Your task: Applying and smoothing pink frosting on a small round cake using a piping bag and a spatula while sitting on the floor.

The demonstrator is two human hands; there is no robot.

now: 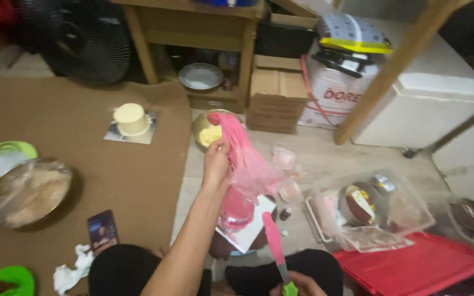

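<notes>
Foil-covered bowl: on the brown floor mat, well to the left of the left hand, near a green plate.
Phone: flat on the mat, below and left of the left hand, beside crumpled white tissue.
Small cream cake: upright on a square board, up and left of the left hand, well apart from it.
Left hand: raised, fingers closed on the upper part of the pink piping bag; arm extends up from the bottom edge of the view.
Pink piping bag: long axis runs from upper left to lower right; folded top end points up, just above the left hand; body hangs down to the right of it, lower end over a pink cup on a white board. Tip hidden; direction cannot be told.
Bowl of yellow cream: on the floor directly above the left hand, partly behind the bag.
Spatula: pink blade, green handle; long axis near vertical, blade pointing up and slightly left, toward the bag.
Right hand: at the bottom edge, gripping the spatula's handle; mostly cut off.
Clear plastic container: right of both hands, holding round tins.
Red lid: lower right, just beside the container.
</notes>
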